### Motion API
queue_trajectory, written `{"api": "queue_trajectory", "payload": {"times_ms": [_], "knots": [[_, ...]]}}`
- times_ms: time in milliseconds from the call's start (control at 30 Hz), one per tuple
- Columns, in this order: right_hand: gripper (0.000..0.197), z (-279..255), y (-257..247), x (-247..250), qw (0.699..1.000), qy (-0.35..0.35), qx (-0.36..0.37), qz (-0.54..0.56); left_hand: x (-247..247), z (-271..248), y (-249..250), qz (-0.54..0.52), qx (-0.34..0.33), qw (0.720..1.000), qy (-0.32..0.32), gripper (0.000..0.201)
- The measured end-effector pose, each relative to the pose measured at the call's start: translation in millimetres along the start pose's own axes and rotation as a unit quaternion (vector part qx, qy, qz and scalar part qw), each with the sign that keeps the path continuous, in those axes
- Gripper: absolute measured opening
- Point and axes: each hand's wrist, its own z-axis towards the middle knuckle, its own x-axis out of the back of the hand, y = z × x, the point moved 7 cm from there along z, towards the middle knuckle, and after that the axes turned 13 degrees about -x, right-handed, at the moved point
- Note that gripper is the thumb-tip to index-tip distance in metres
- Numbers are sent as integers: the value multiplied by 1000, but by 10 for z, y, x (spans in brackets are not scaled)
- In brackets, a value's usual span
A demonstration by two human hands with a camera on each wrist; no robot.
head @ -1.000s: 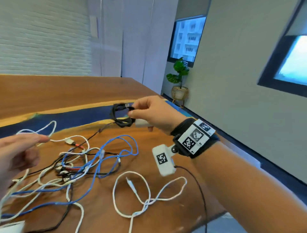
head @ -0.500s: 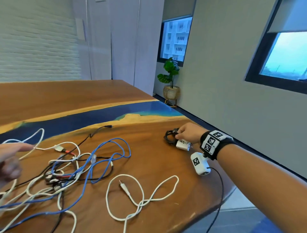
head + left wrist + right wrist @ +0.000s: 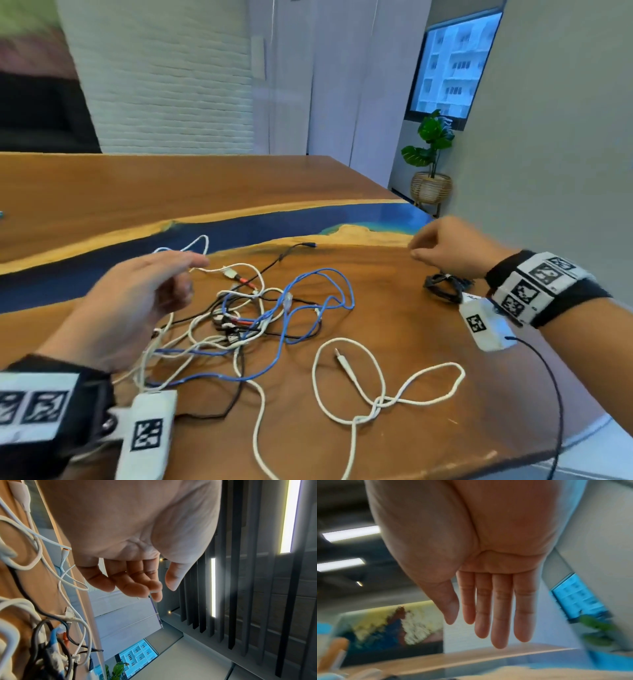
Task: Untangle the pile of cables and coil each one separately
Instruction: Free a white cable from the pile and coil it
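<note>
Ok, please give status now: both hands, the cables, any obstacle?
Left hand open above tangled pile. Right hand open, empty. Black coil on table. White cable loose, uncoiled.

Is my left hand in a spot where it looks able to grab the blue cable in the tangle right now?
Probably yes. The left hand hangs open and empty just beside the tangle, and the blue cable loops over much of the pile with nothing covering its far loops. White and black cables cross it, so it won't lift free.

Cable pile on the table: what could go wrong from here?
The blue cable threads through white and black leads, so pulling it could tighten the knot. The coiled black cable lies loose beneath the right hand and may spring open. The left hand might snag loops.
</note>
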Motion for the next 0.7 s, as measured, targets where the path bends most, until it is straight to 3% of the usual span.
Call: {"api": "queue_trajectory", "payload": {"times_ms": [133, 267, 400, 500, 567, 667, 700], "knots": [[13, -490, -1160, -138, 984, -66, 140, 87, -92, -141, 179, 33, -8, 999, 2, 24], [19, -900, -2088, -542, 956, -146, 254, 30, -80, -182, 195, 45, 31, 998, 13, 22], [40, -991, -2507, -1052, 927, -214, 304, -49, -4, -178, 197, 65, 34, 997, 27, 23], [57, -1011, -2648, -1335, 911, -226, 326, -115, 33, -170, 252, 73, 24, 996, 41, 23], [44, -1023, -2737, -1427, 904, -215, 340, -144, 47, -159, 239, 74, 26, 996, 46, 22], [9, -981, -2825, -1472, 906, -218, 334, -141, 59, -173, 241, 93, 28, 994, 52, 21], [10, -950, -2848, -1461, 908, -219, 332, -133, 74, -171, 232, 99, 27, 993, 55, 20]]}}
